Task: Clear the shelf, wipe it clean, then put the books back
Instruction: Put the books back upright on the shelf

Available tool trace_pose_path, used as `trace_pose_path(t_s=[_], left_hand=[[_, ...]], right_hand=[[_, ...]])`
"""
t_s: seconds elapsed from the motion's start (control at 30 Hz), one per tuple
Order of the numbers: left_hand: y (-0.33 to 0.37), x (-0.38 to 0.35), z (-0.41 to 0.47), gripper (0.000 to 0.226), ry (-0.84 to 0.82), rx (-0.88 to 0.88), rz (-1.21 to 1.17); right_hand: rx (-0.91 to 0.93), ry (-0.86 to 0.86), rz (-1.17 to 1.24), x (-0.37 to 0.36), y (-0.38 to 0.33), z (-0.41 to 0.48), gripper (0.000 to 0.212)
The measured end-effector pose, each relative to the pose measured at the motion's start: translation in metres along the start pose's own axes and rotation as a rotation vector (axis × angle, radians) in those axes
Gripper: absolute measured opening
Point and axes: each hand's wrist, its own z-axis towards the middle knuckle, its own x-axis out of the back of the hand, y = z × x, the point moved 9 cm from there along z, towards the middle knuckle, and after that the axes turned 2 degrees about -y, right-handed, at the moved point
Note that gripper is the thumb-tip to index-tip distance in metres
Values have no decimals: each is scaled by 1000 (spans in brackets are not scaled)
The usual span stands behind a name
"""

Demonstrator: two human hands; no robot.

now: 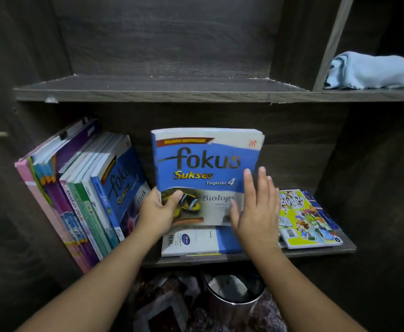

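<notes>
Here: we see blue biology book point(205, 161) held upright over lower shelf point(347, 248), cover facing us. Left hand point(156, 210) grips its lower left corner, thumb curled onto cover. Right hand point(256, 212) flat, fingers straight and apart, at book's lower right edge; contact we cannot confirm. Beneath, white-and-blue book point(196, 240) lies flat on shelf. At left, row of books point(88, 200) stands tilted. At right, comics point(304, 216) stacked flat. Pale blue cloth point(368, 70) lies on upper shelf point(148, 92), right compartment.
</notes>
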Motion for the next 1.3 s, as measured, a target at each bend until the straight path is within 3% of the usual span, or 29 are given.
trace_pose_path(t_s=[0.13, 0.2, 0.3, 0.37, 0.43, 0.53, 0.67, 0.77, 0.87, 0.97, 1.1, 1.3], left_hand=[[-23, -8, 2, 21, -130, 140, -120], [-12, -5, 3, 39, -99, 61, -3], [34, 4, 3, 74, 10, -151, 40], [63, 8, 2, 83, 64, -293, 192], [81, 10, -1, 79, 74, -391, 354], [94, 14, -5, 67, 60, -458, 417], [116, 24, -9, 43, 89, -541, 547], [141, 19, -10, 51, 80, -619, 885], [147, -1, -2, 71, -114, -588, 1328], [144, -4, -3, 63, -206, -519, 1470], [139, 29, -3, 64, -60, -359, 1457], [147, 81, -4, 60, 197, -142, 1515]], right_hand=[[-47, -161, 289, -11, 9, -3, 80], [15, -259, 374, -21, 1, -9, 89], [63, -276, 309, -31, -7, -16, 92], [47, -286, 275, -35, -7, -18, 97], [22, -305, 266, -37, -3, -19, 99], [3, -317, 269, -36, -2, -19, 92], [13, -307, 330, -33, -9, -18, 99], [23, -300, 364, -36, -16, -17, 102], [-24, -313, 434, -46, -27, -13, 96], [-28, -329, 410, -57, -42, -9, 87], [28, -471, 173, -83, -65, -18, 75], [318, -686, 155, -99, -115, -41, 60]])
